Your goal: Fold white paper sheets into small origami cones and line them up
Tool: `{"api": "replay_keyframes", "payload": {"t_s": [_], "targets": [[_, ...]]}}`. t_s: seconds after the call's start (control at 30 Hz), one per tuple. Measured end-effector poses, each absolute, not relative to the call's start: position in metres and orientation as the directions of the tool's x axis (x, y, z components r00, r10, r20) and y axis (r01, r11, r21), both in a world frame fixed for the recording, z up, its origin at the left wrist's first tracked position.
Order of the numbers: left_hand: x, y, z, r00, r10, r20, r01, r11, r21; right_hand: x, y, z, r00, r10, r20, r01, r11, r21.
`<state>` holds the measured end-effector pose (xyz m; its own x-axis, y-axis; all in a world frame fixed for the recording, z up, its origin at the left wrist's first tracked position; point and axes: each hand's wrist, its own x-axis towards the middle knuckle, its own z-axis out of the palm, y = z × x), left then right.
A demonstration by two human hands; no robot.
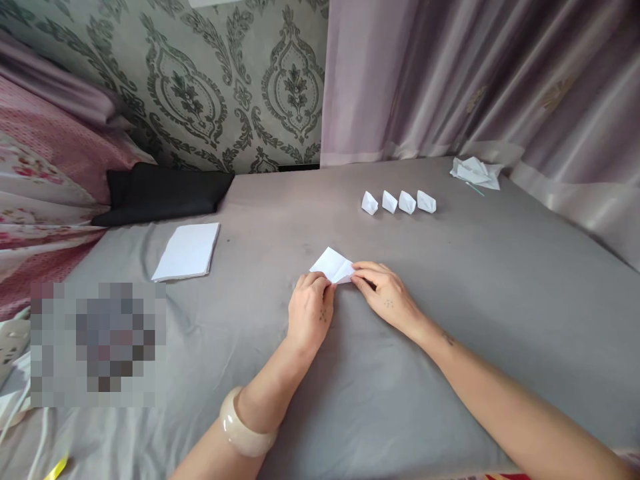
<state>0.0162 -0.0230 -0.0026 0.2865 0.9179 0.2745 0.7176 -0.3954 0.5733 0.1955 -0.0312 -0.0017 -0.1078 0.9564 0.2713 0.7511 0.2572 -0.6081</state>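
Observation:
A small piece of folded white paper (330, 261) lies on the grey cloth in the middle of the view, one corner pointing away from me. My left hand (311, 308) has its fingers curled and pressed on the paper's near left edge. At the right corner, my right hand (385, 292) pinches the paper between thumb and fingers. Part of the near edge is hidden under my left fingers. A pale bangle (245, 427) sits on my left forearm.
Several folded white paper shapes (399, 202) stand in a row beyond my right hand. A stack of white paper (189, 252) lies to the left, near a black cloth (167, 192). Crumpled white paper (475, 173) is at the far right. A power strip (13, 347) sits at the left edge.

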Motion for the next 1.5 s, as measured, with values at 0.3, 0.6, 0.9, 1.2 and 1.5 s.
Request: {"api": "replay_keyframes", "payload": {"t_s": [0.3, 0.6, 0.9, 1.2, 1.5], "targets": [[0.018, -0.019, -0.006, 0.243, 0.93, 0.276, 0.696, -0.366, 0.618, 0.187, -0.021, 0.001, -0.012, 0.98, 0.2, 0.771, 0.136, -0.622], [0.02, -0.018, -0.012, 0.157, 0.95, 0.27, 0.716, -0.298, 0.631, 0.175, -0.023, -0.009, -0.001, 0.951, 0.31, 0.888, 0.143, -0.437], [0.021, -0.016, -0.008, 0.157, 0.957, 0.243, 0.72, -0.279, 0.636, 0.18, -0.018, -0.008, -0.025, 0.959, 0.281, 0.894, 0.147, -0.423], [0.024, -0.014, -0.003, 0.146, 0.968, 0.204, 0.737, -0.244, 0.63, 0.18, -0.017, -0.006, -0.026, 0.972, 0.234, 0.909, 0.12, -0.4], [0.024, -0.013, -0.006, 0.147, 0.971, 0.186, 0.759, -0.232, 0.608, 0.178, -0.017, -0.006, -0.042, 0.969, 0.245, 0.931, 0.127, -0.342]]}}
